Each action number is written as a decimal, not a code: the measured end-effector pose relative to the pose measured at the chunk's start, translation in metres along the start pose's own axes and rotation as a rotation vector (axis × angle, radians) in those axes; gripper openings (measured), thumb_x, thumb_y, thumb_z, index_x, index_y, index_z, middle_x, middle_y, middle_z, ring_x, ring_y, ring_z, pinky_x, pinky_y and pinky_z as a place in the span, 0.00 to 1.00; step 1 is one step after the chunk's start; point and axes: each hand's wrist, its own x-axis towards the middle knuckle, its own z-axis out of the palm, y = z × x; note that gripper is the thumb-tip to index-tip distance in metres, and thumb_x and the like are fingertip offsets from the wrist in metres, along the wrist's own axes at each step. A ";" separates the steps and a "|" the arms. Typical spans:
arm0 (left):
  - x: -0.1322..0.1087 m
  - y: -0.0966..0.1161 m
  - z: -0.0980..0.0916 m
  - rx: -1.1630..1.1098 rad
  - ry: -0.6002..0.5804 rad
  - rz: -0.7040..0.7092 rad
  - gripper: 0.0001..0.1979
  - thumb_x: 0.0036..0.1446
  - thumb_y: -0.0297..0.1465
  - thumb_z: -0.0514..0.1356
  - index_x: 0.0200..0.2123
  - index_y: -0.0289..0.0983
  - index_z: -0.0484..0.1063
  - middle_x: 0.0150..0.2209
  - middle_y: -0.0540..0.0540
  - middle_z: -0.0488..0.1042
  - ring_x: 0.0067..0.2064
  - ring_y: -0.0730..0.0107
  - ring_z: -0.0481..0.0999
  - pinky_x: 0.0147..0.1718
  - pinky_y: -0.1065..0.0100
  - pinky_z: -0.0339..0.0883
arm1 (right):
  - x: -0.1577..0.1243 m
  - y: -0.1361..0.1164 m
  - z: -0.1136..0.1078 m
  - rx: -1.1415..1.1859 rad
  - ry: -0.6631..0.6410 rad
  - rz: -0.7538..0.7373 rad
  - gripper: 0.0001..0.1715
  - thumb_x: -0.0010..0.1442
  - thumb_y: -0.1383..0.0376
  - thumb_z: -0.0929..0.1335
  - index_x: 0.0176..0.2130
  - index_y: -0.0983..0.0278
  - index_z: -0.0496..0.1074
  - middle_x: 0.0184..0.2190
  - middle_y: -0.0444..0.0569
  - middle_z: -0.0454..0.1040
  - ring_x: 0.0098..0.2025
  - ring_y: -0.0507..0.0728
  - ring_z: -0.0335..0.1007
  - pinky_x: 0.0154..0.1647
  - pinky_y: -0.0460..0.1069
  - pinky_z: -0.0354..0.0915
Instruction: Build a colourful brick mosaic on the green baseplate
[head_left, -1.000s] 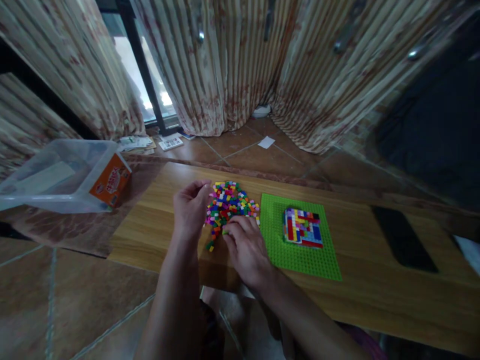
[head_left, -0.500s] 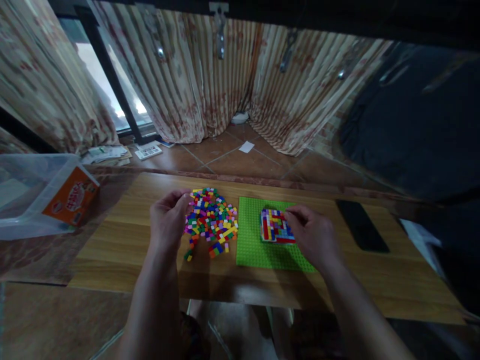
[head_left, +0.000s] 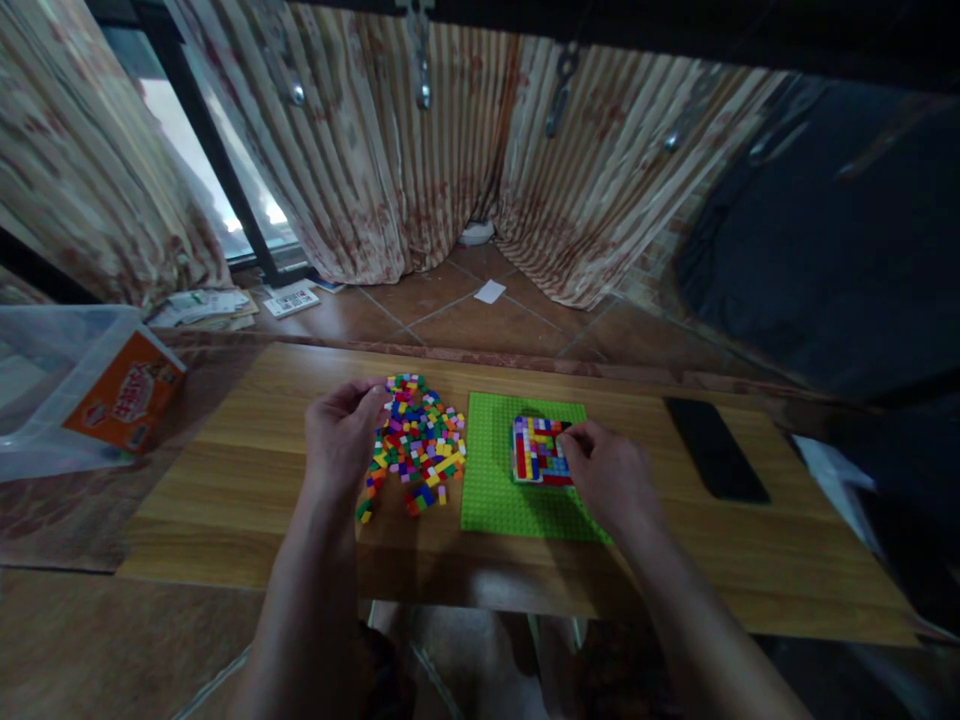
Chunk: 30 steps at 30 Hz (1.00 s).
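Observation:
A low, rectangular stack of colourful toy bricks (head_left: 536, 462) is built on a green studded baseplate (head_left: 487, 500). My right hand (head_left: 611, 475) is closed in a pinch, its fingertips at the right part of the stack's top. Whatever lies between those fingers is too small to tell. To the left of the baseplate spreads a pile of loose small toy bricks (head_left: 420, 440) in many colours. At its left edge my left hand (head_left: 341, 430) is raised with thumb and forefinger pressed together; what they pinch cannot be made out.
Both the baseplate and the pile lie on a wooden table (head_left: 247, 480). A black phone-like slab (head_left: 716, 450) rests towards the right end. Beyond the left end stands a clear plastic bin (head_left: 45, 400) with an orange label. Striped curtains (head_left: 420, 180) hang behind.
The whole view has shifted slightly. My left hand has come a little to the right over the pile's edge. My right fingertips have moved slightly nearer me across the stack's top.

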 end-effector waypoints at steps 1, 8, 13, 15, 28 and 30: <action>0.000 0.000 0.000 -0.003 -0.003 0.000 0.12 0.40 0.33 0.66 0.31 0.33 0.78 0.24 0.51 0.73 0.24 0.78 0.66 0.23 0.76 0.58 | 0.000 -0.001 0.001 -0.021 0.009 -0.001 0.13 0.62 0.62 0.63 0.34 0.63 0.75 0.29 0.51 0.79 0.31 0.59 0.73 0.31 0.50 0.56; -0.002 0.002 0.000 0.006 -0.002 0.007 0.11 0.41 0.33 0.65 0.30 0.34 0.78 0.23 0.52 0.72 0.23 0.78 0.66 0.23 0.76 0.57 | -0.001 0.001 0.009 -0.048 0.053 -0.041 0.16 0.63 0.58 0.62 0.34 0.62 0.75 0.27 0.51 0.78 0.27 0.58 0.72 0.27 0.50 0.54; -0.001 0.000 0.000 -0.016 0.006 0.004 0.11 0.41 0.32 0.65 0.30 0.34 0.78 0.23 0.52 0.72 0.24 0.78 0.66 0.24 0.76 0.59 | 0.000 0.006 0.010 0.005 0.078 -0.077 0.16 0.62 0.57 0.63 0.33 0.61 0.75 0.28 0.50 0.78 0.27 0.57 0.72 0.28 0.50 0.56; 0.000 -0.001 -0.001 -0.025 0.003 0.007 0.11 0.40 0.32 0.66 0.30 0.33 0.78 0.23 0.51 0.72 0.24 0.78 0.67 0.24 0.76 0.59 | 0.000 0.008 0.010 0.033 0.059 -0.069 0.15 0.60 0.57 0.64 0.32 0.62 0.75 0.30 0.51 0.79 0.29 0.58 0.73 0.30 0.50 0.58; 0.000 -0.001 0.000 -0.002 0.006 0.005 0.12 0.41 0.32 0.65 0.32 0.34 0.79 0.24 0.51 0.74 0.23 0.77 0.67 0.22 0.75 0.59 | 0.003 0.012 0.010 0.210 0.034 -0.016 0.11 0.57 0.62 0.65 0.33 0.63 0.76 0.29 0.50 0.79 0.30 0.58 0.74 0.33 0.51 0.62; 0.001 -0.002 -0.001 -0.001 0.003 0.006 0.12 0.41 0.32 0.66 0.32 0.34 0.79 0.24 0.51 0.74 0.23 0.77 0.67 0.23 0.75 0.60 | 0.004 0.014 0.010 0.223 0.037 -0.013 0.12 0.57 0.62 0.64 0.33 0.63 0.76 0.29 0.50 0.79 0.30 0.58 0.74 0.33 0.51 0.63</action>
